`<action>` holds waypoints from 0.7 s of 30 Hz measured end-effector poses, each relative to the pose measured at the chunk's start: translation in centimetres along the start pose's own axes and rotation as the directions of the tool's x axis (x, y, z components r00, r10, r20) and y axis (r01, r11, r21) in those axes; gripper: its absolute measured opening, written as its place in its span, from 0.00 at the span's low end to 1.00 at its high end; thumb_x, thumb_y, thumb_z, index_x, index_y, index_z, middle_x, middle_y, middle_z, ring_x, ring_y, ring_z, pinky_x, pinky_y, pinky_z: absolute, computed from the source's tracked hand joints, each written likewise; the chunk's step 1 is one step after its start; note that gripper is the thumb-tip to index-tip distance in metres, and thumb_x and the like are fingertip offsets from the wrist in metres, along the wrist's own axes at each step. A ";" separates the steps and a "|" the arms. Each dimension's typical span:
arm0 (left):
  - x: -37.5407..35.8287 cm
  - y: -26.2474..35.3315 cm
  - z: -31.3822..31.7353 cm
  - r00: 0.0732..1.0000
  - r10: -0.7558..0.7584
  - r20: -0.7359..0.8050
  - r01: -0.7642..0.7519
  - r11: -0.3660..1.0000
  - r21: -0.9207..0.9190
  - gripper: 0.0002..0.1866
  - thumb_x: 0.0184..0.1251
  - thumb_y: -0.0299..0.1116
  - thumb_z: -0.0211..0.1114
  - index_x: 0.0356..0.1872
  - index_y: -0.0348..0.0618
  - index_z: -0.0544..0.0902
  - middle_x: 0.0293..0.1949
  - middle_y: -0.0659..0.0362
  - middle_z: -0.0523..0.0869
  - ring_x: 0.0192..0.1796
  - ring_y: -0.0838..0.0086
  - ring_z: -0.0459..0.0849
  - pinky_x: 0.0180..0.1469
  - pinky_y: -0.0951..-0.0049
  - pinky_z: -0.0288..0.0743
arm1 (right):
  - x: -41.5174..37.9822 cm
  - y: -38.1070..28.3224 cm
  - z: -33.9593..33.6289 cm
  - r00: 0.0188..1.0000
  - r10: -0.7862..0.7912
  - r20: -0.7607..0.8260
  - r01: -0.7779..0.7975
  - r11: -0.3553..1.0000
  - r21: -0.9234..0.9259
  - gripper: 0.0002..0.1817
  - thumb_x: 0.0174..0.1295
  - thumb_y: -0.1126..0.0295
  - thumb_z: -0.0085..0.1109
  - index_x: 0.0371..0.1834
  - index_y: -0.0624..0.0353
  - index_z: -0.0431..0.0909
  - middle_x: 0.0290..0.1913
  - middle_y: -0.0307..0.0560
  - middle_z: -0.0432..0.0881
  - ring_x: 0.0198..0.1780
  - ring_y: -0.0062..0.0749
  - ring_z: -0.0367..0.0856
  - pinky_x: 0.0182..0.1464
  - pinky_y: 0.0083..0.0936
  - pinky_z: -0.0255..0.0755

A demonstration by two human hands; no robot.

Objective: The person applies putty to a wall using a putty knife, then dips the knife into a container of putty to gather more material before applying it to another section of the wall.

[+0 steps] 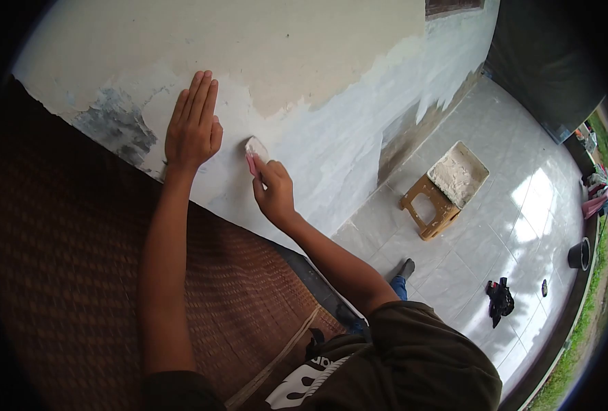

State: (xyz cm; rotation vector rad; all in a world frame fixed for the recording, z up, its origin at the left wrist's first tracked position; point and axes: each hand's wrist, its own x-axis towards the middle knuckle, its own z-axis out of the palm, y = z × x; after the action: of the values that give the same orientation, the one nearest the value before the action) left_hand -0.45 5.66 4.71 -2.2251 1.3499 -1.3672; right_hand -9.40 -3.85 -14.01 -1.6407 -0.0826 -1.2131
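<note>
My left hand [193,130] lies flat against the wall [338,61], its fingers straight and side by side, next to a rough dark grey patch. Lower and to the right, my right hand [275,190] grips a putty knife [255,148] with a pink handle. White paste covers the knife's blade, which is at the wall surface. Around both hands the wall carries a white, uneven coat, with older cream paint above it.
On the tiled floor [441,274], a brown plastic stool [439,216] bears a tray [485,179] of white paste. A woven brown mat [228,288] hangs or stands at lower left. Farther right are a black bundle [500,301] and a dark bucket [578,254].
</note>
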 end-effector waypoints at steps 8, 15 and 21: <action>-0.4 0.0 0.1 0.999 0.014 -0.048 -0.019 0.996 -0.091 0.33 0.65 0.29 0.52 0.74 0.36 0.67 0.77 0.53 0.67 0.81 0.64 0.61 0.80 0.58 0.54 | -5.0 -1.5 -13.3 0.535 0.707 0.463 -0.758 0.160 0.632 0.12 0.71 0.72 0.60 0.54 0.64 0.83 0.50 0.47 0.87 0.49 0.31 0.86 0.58 0.31 0.81; 0.3 8.6 4.9 0.982 -0.147 -0.122 0.095 0.929 -0.357 0.30 0.71 0.32 0.49 0.74 0.34 0.66 0.77 0.49 0.66 0.81 0.55 0.59 0.80 0.48 0.48 | -1.6 2.6 -27.7 0.554 0.795 0.246 -0.672 0.253 0.696 0.12 0.73 0.70 0.59 0.56 0.61 0.81 0.52 0.44 0.86 0.53 0.29 0.85 0.60 0.34 0.80; 5.1 23.0 9.8 0.993 -0.108 -0.046 0.053 0.763 -0.645 0.30 0.72 0.32 0.47 0.73 0.30 0.66 0.76 0.46 0.66 0.81 0.55 0.60 0.80 0.51 0.50 | -0.7 7.1 -35.6 0.551 0.823 0.136 -0.631 0.304 0.714 0.13 0.76 0.67 0.56 0.58 0.57 0.80 0.53 0.41 0.86 0.51 0.27 0.85 0.58 0.33 0.80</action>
State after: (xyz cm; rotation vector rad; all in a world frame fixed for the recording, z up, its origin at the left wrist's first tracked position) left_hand -5.63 -13.95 -10.83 -2.6855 2.0220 -1.1309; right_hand -29.09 -33.48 -21.50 -0.6209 0.3356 -0.4968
